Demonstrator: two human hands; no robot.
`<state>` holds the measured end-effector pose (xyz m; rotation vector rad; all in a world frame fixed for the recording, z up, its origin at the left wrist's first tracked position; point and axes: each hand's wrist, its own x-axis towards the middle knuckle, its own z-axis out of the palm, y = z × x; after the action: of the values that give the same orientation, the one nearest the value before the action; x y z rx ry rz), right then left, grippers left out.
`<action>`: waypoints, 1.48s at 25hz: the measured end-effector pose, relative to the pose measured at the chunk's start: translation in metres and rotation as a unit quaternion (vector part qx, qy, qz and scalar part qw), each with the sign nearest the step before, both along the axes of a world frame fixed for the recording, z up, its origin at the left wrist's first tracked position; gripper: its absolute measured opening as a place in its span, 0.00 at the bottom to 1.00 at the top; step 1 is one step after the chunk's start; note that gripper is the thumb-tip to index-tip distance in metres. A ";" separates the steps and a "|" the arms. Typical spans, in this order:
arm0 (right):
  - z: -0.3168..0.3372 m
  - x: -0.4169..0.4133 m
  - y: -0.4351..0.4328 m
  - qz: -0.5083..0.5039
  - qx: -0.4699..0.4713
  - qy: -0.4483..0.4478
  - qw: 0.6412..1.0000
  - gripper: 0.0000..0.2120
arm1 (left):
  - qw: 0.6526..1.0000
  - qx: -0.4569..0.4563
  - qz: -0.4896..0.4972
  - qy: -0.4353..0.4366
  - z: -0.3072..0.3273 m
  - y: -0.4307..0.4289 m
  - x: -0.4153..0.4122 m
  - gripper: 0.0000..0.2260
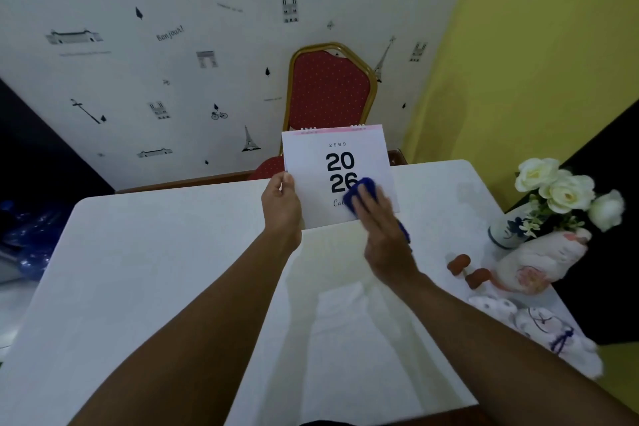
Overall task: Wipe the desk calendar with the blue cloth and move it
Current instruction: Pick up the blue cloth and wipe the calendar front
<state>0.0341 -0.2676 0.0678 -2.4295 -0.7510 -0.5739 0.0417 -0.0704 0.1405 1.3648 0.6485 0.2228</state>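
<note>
The calendar (337,176) is standing upright near the far edge of the white table (155,252), its cover facing the person, "2569" and "2026" printed big on it. The left hand (281,207) is gripping the calendar's left edge, thumb on the front, fingers wrapped behind. The right hand (380,228) is lying flat against the lower right of the cover, pressing the cloth (361,192) onto it (blue fabric is bunching out above the fingertips and peeking out by the wrist). The cloth is covering part of the "6" and the script word beneath. Off to the right, white flowers (567,190) are leaning out of a vase (508,230), beside a plush toy (532,261). A red chair (328,90) is sitting behind the table, against the patterned wall (138,62).
</note>
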 end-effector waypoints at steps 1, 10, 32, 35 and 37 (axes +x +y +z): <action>-0.002 -0.008 0.015 0.031 -0.011 -0.013 0.999 0.35 | 1.000 0.000 0.002 -0.005 0.000 -0.003 0.001 0.11; 0.012 0.026 -0.025 0.001 -0.037 -0.021 0.999 0.30 | 1.000 -0.027 0.012 -0.001 0.001 0.003 -0.001 0.11; 0.022 0.015 0.018 0.188 -0.139 -0.078 0.969 0.31 | 0.999 0.044 -0.015 -0.001 -0.002 0.003 0.004 0.09; 0.031 0.036 -0.010 0.110 -0.107 -0.045 0.987 0.27 | 0.999 0.041 -0.035 0.006 -0.007 0.008 -0.001 0.09; 0.046 0.053 -0.011 0.032 -0.088 0.012 0.996 0.27 | 0.997 0.056 -0.055 0.003 -0.009 0.005 -0.003 0.09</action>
<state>0.0871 -0.2791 0.1135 -2.5570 -0.8986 -0.4695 0.0383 -0.0653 0.1316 1.5049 0.5711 0.1699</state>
